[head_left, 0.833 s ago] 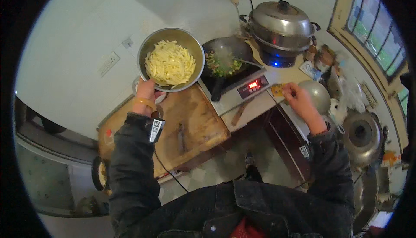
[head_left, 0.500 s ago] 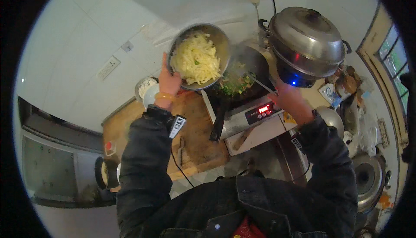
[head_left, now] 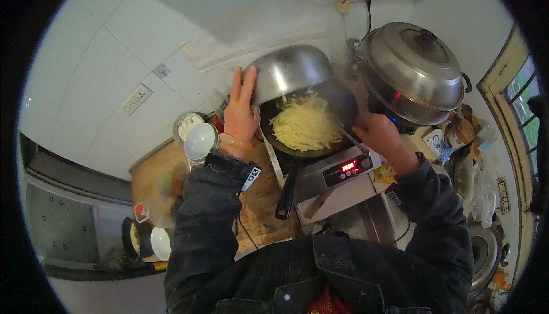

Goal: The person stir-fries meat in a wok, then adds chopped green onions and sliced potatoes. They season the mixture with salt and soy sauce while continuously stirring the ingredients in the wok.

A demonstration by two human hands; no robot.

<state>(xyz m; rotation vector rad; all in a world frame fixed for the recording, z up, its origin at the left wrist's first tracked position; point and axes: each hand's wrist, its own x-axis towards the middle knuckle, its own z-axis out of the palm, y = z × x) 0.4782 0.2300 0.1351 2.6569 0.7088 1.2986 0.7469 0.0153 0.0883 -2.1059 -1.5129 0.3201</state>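
Note:
My left hand (head_left: 241,114) grips the side of a steel bowl (head_left: 294,68), which is tipped on its side over the wok (head_left: 343,100). Pale yellow vegetable strips (head_left: 309,125) lie heaped in the wok, covering most of its middle. My right hand (head_left: 380,134) is closed around the thin metal handle (head_left: 353,139) of a cooking utensil that reaches into the wok; its working end is hidden under the strips. Beneath the wok is an induction cooker (head_left: 320,174) with a lit red display. The wok's black handle (head_left: 286,197) points toward me.
A large lidded steamer pot (head_left: 414,74) stands at the right. Left of the wok, a white bowl (head_left: 201,141) and a bowl of white powder (head_left: 186,125) sit by a wooden board (head_left: 260,200). Jars and bags (head_left: 460,131) crowd the far right.
My left hand has tipped the bowl over, and the vegetable strips have passed from it into the wok, covering the chopped greens there. My right hand still holds the utensil.

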